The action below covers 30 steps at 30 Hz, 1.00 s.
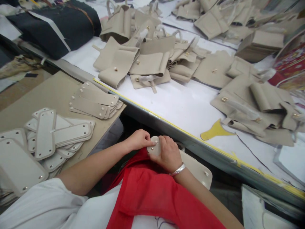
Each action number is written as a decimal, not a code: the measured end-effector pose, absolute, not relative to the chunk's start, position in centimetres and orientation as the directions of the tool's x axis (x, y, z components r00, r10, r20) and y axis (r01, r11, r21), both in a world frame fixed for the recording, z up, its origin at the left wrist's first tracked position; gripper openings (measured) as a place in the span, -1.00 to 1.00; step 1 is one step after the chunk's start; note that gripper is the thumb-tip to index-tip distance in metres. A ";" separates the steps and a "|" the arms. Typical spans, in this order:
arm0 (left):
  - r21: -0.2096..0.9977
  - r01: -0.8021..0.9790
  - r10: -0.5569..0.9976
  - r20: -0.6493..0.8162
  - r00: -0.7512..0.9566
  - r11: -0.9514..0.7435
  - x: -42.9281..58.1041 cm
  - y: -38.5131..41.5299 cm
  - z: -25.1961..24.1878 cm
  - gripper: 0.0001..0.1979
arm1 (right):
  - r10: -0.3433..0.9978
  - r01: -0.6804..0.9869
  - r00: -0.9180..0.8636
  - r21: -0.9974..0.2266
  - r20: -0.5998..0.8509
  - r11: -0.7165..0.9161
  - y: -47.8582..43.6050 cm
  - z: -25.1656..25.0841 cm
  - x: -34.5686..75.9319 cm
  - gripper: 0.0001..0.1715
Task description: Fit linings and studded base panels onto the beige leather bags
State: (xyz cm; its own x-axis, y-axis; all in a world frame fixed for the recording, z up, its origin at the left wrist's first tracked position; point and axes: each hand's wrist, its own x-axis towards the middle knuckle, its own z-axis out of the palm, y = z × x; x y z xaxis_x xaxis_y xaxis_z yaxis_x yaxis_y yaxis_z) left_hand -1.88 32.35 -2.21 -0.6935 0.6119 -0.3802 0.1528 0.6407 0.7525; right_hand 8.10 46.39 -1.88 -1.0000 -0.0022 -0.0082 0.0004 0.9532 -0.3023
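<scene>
My right hand (pixel 170 154), with a silver bracelet at its wrist, is wrapped around a beige leather panel (pixel 156 141) above my lap. At the panel's rounded end, the thumb and fingers of my left hand (pixel 140 140) are closed on the edge, beside small metal studs. Behind my right wrist a wider beige leather panel (pixel 197 168) with studs at its corner sticks out; whether it is the same piece I cannot tell. A ring-like handle part shows at its top. The red apron (pixel 152 190) lies under both hands.
On the board at left lie stacked strap-shaped leather pieces (pixel 92 100) and pale panels with holes (pixel 71 132). Beige bag parts (pixel 152 60) cover much of the white table (pixel 164 98). A yellow scrap (pixel 216 129) lies near its taped edge; a black roll (pixel 57 28) sits back left.
</scene>
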 end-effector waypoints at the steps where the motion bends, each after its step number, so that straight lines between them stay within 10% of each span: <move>1: 0.737 0.189 0.618 -0.366 -0.696 0.649 -1.9 32.4 -2.2 -0.68 | -0.004 -0.002 -1.000 -0.297 -0.007 0.955 46.3 -2.0 8.1 -0.35; 14: 0.786 0.148 0.642 -0.363 -0.675 0.600 -1.1 32.0 -3.4 -0.64 | -0.054 -0.027 -0.996 -0.358 -0.067 0.933 50.3 -1.3 11.0 -0.01; 30: 0.708 0.302 0.696 -0.362 -0.621 0.638 -2.4 32.4 -2.7 -0.66 | -0.011 0.004 -0.999 -0.336 -0.042 0.942 50.1 -1.6 12.0 -0.21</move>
State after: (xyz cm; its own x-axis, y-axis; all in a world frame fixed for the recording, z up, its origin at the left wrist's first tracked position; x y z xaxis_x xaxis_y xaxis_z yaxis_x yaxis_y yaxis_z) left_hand -2.39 32.41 -2.70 -0.6205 0.6958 -0.3618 0.3021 0.6378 0.7084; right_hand 11.96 50.13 -1.57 -0.9990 -0.0107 -0.0423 0.0042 0.9418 -0.3362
